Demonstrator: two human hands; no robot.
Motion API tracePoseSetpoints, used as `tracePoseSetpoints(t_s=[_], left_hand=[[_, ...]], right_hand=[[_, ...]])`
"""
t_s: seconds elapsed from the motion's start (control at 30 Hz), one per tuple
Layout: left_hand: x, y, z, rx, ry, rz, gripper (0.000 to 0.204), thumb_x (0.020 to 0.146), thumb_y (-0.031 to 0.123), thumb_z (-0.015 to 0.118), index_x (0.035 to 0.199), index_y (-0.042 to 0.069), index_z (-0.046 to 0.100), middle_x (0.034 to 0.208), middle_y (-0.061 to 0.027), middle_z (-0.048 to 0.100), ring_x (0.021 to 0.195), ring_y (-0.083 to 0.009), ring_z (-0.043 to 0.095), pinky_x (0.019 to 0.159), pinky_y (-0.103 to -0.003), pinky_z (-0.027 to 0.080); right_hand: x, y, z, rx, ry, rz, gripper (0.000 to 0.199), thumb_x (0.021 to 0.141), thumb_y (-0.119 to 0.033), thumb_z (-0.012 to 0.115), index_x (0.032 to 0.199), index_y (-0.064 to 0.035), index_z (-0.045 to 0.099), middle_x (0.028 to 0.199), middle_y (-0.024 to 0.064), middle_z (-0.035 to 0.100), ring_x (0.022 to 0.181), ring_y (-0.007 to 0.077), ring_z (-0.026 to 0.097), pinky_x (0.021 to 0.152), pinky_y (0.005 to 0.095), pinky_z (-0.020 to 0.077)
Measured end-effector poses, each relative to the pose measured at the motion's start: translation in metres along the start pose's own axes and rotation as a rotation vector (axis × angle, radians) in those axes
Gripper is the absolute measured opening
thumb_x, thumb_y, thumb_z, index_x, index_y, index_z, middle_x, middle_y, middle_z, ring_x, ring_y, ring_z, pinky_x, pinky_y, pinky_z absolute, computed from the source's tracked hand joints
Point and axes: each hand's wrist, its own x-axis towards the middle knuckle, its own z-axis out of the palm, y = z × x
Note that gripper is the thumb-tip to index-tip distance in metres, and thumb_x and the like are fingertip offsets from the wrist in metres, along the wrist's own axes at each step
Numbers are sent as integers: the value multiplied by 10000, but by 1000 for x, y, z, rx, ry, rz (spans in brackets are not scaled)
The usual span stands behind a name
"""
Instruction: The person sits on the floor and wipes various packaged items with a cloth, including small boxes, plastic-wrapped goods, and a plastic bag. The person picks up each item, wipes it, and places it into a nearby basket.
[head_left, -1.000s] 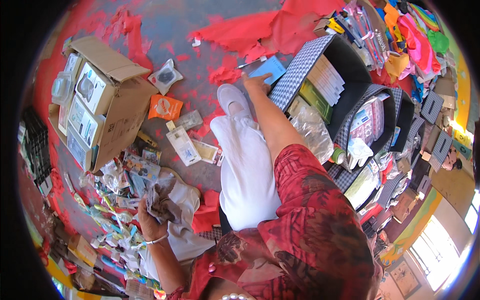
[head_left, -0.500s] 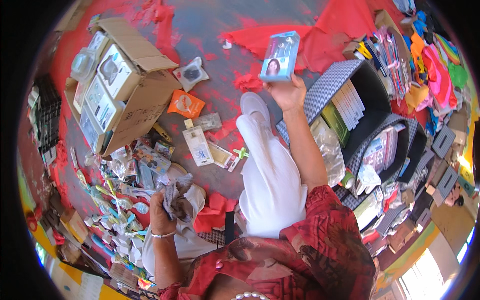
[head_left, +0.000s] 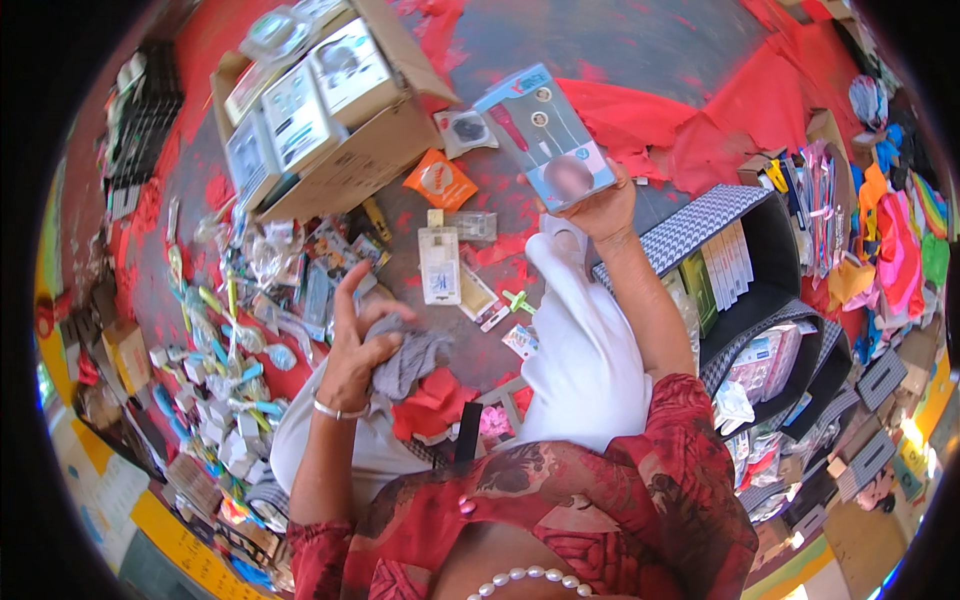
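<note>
Bright daylight fills the scene and colours are heavily saturated, the reds almost glowing. The white trousers (head_left: pixel 585 370) are close to blown out and hold little detail. Glare spots sit on the clear packets (head_left: pixel 265 255) at left and on the glossy face of the box (head_left: pixel 545 135) held up by the right hand (head_left: pixel 605 205). Shadows are soft and short, lying under the carton (head_left: pixel 350 160) and inside the black bins (head_left: pixel 775 265). Strong fisheye bending curves straight edges toward the rim, and a black vignette rings the frame. The centre is sharp; things near the rim are smeared and squeezed. The left hand (head_left: pixel 355 350) looks slightly soft.
</note>
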Motion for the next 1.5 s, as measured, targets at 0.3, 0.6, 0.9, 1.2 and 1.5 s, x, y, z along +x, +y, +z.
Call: tracePoseSetpoints(t_s=[0.3, 0.6, 0.9, 1.2, 1.5], left_hand=[[-11, 23, -8, -212, -167, 235, 655, 866, 451, 510, 1357, 77, 293, 1157, -158, 555, 1062, -205, 535, 922, -313, 425], [-41, 27, -53, -682, -219, 354, 345, 851, 252, 564, 1111, 27, 540, 1021, -100, 622, 904, -200, 622, 811, -314, 511], [-35, 27, -65, -869, -238, 226, 427, 831, 403, 578, 1104, 76, 547, 987, -84, 624, 828, -210, 632, 711, -328, 538], [-26, 17, -83, -804, -31, 252, 532, 796, 495, 588, 1155, 110, 511, 1060, -63, 599, 938, -221, 586, 818, -378, 489], [-21, 21, -89, -525, -82, 178, 640, 751, 237, 662, 1285, 42, 369, 1222, -125, 500, 1130, -234, 489, 986, -343, 358]], right_hand=[[10, 51, 148, -184, -123, 521, 541, 847, -388, 394, 1258, -44, 463, 1202, 140, 545, 1077, 333, 542, 830, 548, 447], [7, 118, 258, -815, -29, 472, 579, 913, -527, 305, 1215, -72, 498, 1070, 104, 607, 895, 258, 600, 741, 396, 472], [-33, 214, 274, -2409, -718, -850, 529, 676, -264, 714, 1171, -224, 533, 1174, 136, 493, 1156, 292, 440, 976, 486, 278], [-5, 228, 251, -2097, -570, -959, 260, 670, -72, 632, 924, -88, 579, 978, 97, 579, 964, 259, 545, 852, 394, 390], [-5, 147, 274, -1025, 30, -843, 164, 767, -139, 551, 881, -34, 603, 773, 65, 585, 740, 139, 568, 696, 281, 455]])
